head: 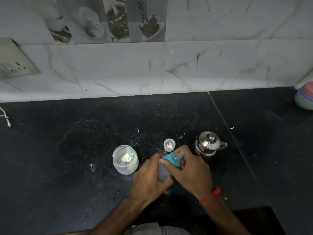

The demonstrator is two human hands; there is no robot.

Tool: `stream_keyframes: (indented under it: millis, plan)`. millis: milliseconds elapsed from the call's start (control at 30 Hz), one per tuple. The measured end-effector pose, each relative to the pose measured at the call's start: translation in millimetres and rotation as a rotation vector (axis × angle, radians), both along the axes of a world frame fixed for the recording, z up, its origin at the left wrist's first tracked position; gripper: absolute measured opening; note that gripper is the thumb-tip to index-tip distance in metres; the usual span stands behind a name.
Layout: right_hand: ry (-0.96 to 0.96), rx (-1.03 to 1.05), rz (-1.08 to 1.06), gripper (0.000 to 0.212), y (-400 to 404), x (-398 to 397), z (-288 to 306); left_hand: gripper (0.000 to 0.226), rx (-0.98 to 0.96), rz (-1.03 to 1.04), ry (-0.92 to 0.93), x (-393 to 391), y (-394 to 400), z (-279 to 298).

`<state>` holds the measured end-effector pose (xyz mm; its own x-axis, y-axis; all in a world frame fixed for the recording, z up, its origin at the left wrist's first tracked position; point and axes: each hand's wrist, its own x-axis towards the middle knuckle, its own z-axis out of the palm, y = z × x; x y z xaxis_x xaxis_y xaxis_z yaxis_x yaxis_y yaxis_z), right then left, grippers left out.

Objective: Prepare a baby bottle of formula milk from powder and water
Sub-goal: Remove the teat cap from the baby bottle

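A baby bottle (164,173) with a teal collar and a clear teat (178,156) is held tilted above the black counter. My left hand (149,178) grips the bottle's body. My right hand (189,170) grips the teal collar just below the teat. The bottle's lower part is hidden behind my fingers. An open glass jar of white powder (125,160) with a pale scoop inside stands to the left. The clear bottle cap (169,144) sits upturned just behind my hands. A small steel kettle (209,144) with its lid on stands to the right.
Spilled white powder dots the black counter (67,150) around the jar and cap. A stack of coloured bowls (304,97) sits at the far right by the tiled wall. A wall socket (15,63) and a white cable (6,118) are at the far left.
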<state>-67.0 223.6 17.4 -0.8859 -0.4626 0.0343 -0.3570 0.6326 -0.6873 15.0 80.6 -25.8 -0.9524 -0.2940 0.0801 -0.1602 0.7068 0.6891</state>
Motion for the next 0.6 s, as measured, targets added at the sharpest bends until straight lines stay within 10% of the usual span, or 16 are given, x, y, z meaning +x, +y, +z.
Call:
stream_keyframes:
  millis: [133, 367, 600]
  plan:
    - [-0.136, -0.282, 0.036, 0.048, -17.0, 0.7, -3.0, 0.041, 0.064, -0.010, -0.019, 4.6, -5.4, 14.7]
    - [-0.221, -0.487, 0.506, 0.032, -13.1, -2.6, 3.3, 0.033, 0.752, -0.378, -0.096, 20.3, -32.4, 22.6]
    - [-0.453, -0.264, 0.632, 0.071, -0.5, -19.9, 44.1, 0.046, 0.484, -0.152, -0.056, 28.3, -42.4, 17.6]
